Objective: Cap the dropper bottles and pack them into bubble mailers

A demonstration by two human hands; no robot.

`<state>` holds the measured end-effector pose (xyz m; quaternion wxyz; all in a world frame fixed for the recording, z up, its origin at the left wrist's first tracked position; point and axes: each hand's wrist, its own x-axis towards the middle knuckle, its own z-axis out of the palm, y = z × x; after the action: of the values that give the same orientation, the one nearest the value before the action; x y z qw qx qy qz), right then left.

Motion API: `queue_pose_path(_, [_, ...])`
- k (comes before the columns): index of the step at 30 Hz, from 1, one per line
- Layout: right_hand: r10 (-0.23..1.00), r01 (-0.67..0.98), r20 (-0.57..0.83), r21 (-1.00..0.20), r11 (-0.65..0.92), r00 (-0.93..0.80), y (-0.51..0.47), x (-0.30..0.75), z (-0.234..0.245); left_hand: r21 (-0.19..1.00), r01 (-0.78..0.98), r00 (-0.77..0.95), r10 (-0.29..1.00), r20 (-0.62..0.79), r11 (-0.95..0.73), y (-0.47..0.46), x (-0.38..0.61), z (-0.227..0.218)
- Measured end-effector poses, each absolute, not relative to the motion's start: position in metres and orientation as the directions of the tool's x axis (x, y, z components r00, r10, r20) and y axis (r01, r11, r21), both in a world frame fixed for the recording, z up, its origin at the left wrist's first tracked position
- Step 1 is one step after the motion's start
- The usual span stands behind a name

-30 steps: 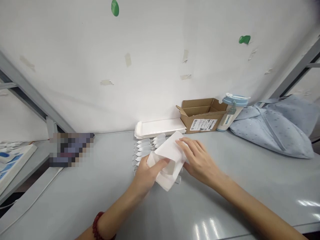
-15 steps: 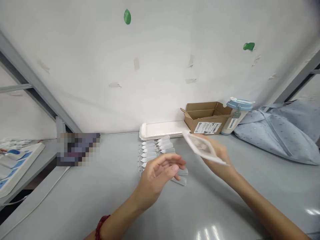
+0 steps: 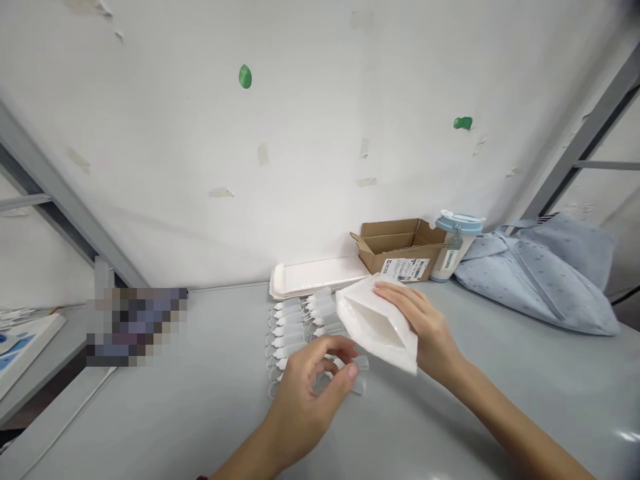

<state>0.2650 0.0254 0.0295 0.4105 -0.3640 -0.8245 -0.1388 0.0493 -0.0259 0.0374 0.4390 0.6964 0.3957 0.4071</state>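
Note:
My right hand [image 3: 434,333] grips a white padded envelope [image 3: 367,307] by its far side. The envelope is tilted, its mouth gaping toward me and to the left. Over the near end of two rows of small translucent squeeze bottles [image 3: 290,339], my left hand [image 3: 313,390] hovers with curved fingers and the thumb apart, holding nothing that I can see. The bottles lie flat on the grey table, with white pointed tips and looped caps. My left hand and the envelope hide part of the rows.
Behind the bottles lies a stack of white envelopes [image 3: 320,272] against the wall. An open cardboard box [image 3: 400,250], a blue-lidded cup [image 3: 453,247] and a pale blue cloth bag [image 3: 530,280] stand to the right. A blurred-out item [image 3: 140,327] and a white cable lie left.
The envelope has turned in my right hand, so its open mouth now shows. My left hand stays over the bottles with its fingers more curled. The camera view has tilted up and shifted right.

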Motion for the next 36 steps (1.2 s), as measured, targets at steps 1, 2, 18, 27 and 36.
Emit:
queue_pose_path(1, [0.468,0.716,0.777,-0.033,0.697,-0.42,0.026,0.264,0.028,0.886,0.258,0.337,0.895,0.292,-0.386,-0.026,0.05,0.036])
queue_pose_path(2, [0.461,0.719,0.769,-0.003,0.695,-0.443,0.025,0.263,0.027,0.818,0.312,0.318,0.864,0.39,-0.484,-0.026,0.051,0.034])
queue_pose_path(18, [0.378,0.69,0.735,0.167,0.704,-0.564,0.01,0.239,0.024,0.041,0.606,0.396,0.346,0.85,-0.794,-0.021,0.049,0.006])
queue_pose_path(27, [0.319,0.733,0.79,0.228,0.641,-0.524,0.022,0.252,0.023,0.516,0.404,0.335,0.648,0.684,-0.755,0.011,0.069,0.018])
queue_pose_path(36, [0.825,0.915,0.459,-0.058,0.399,-0.33,0.064,0.307,0.022,0.988,-0.013,0.085,0.985,-0.149,0.151,0.071,0.125,0.03])
